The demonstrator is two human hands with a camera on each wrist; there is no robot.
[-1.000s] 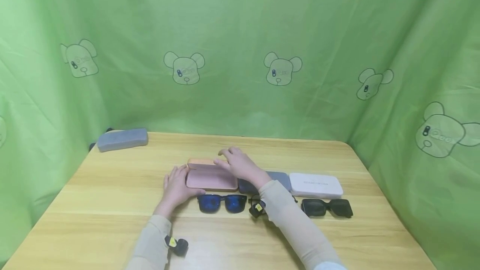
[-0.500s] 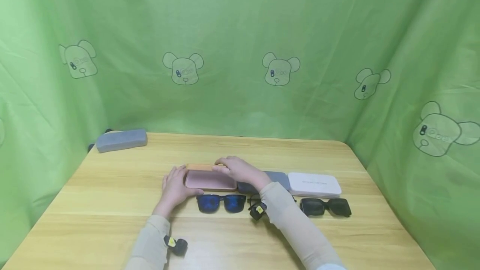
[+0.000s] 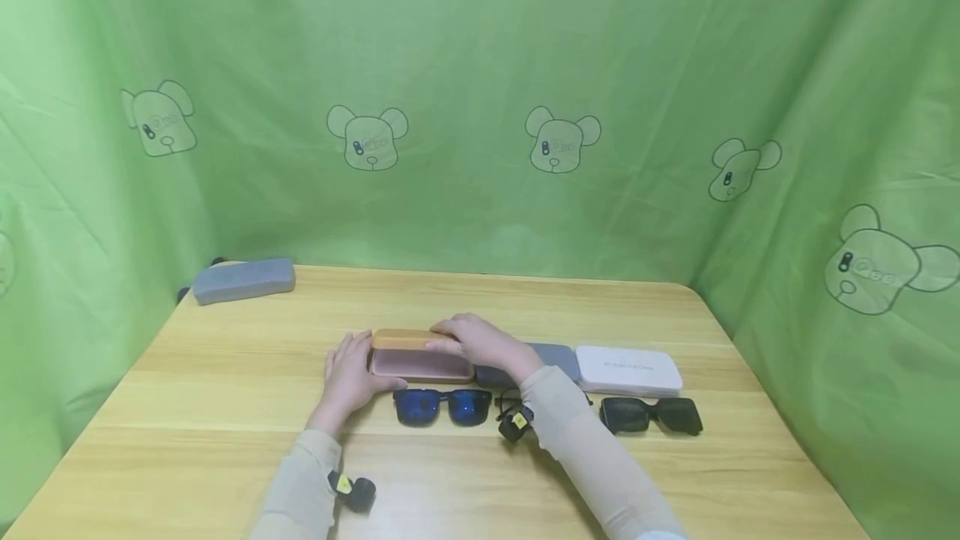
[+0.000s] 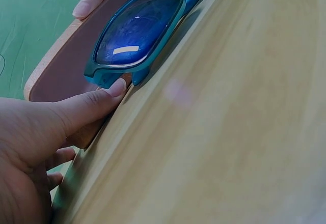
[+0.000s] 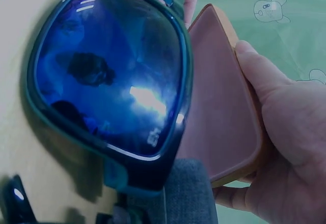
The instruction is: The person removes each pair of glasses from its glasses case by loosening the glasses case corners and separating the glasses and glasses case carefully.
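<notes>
An orange glasses case [image 3: 401, 340] with a pink lining stands partly open at mid-table, its lid raised along the back. My left hand [image 3: 351, 375] holds the case's left end, thumb at the front and fingers behind. At the lid's right part my right hand [image 3: 483, 342] grips the rim; in the right wrist view its thumb lies on the lid edge [image 5: 232, 28] and the fingers pass behind. Blue-lensed sunglasses [image 3: 470, 407] lie folded just in front of the case, close to my left thumb [image 4: 97, 102]. No glasses show in the visible pink lining.
Right of the case, a dark grey-blue case [image 3: 558, 361] and a white case [image 3: 630, 369] line up. Glasses [image 3: 510, 396] partly under my right forearm and black sunglasses [image 3: 678, 415] lie before them. A grey case [image 3: 243, 280] sits at the far left corner.
My right hand has brought the orange case's lid forward and down, so more of its orange outside shows. My left hand stays at the case's left end.
</notes>
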